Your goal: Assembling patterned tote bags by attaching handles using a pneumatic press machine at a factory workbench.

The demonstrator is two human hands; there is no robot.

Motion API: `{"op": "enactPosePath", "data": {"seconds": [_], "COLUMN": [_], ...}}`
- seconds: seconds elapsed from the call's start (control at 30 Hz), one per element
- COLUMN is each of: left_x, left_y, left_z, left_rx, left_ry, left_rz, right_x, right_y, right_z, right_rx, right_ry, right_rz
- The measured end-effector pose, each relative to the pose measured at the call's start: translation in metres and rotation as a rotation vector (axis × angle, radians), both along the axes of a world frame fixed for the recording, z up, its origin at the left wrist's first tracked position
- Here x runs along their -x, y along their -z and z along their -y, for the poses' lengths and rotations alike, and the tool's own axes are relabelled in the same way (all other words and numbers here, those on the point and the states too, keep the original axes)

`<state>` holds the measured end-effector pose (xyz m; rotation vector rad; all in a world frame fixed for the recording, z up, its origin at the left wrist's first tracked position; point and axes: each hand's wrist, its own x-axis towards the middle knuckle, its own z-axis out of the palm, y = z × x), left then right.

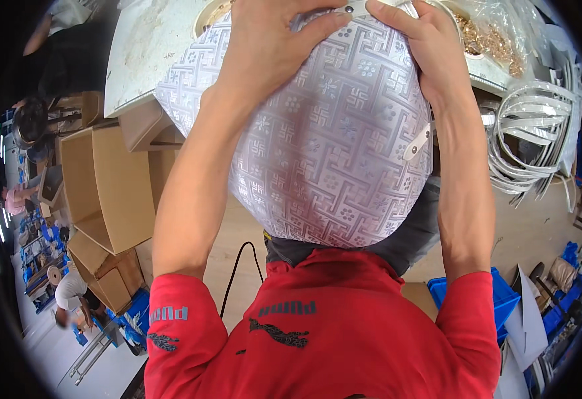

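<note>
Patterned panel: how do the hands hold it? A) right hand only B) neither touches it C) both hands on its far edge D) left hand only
C: the left hand and right hand both press on the panel's far edge.

The patterned fabric panel [331, 153] I hold covers most of the counter [138, 53] and my lap. My left hand [271, 46] and my right hand [430, 46] hide its top edge, and my fingertips run close to the frame's upper border. The bag of gold bits [493, 40] is partly cut off. A distant person [71, 292] at lower left is blurred.
</note>
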<state>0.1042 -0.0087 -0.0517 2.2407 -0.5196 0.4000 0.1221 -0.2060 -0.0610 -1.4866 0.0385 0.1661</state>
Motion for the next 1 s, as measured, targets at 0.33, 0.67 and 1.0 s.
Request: {"op": "enactPosePath", "data": {"seconds": [0.33, 0.67, 1.0], "left_x": [-0.019, 0.009, 0.009], "left_y": [0.042, 0.017, 0.0], "left_z": [0.002, 0.002, -0.007], "left_rx": [0.22, -0.049, -0.097], "left_ry": [0.206, 0.003, -0.093], "left_rz": [0.667, 0.211, -0.041], "right_x": [0.002, 0.001, 0.004], "right_y": [-0.006, -0.005, -0.002], "right_z": [0.001, 0.004, 0.006], "right_rx": [0.077, -0.005, 0.023], "right_ry": [0.0, -0.038, -0.016], "right_rz": [-0.026, -0.079, -0.057]}}
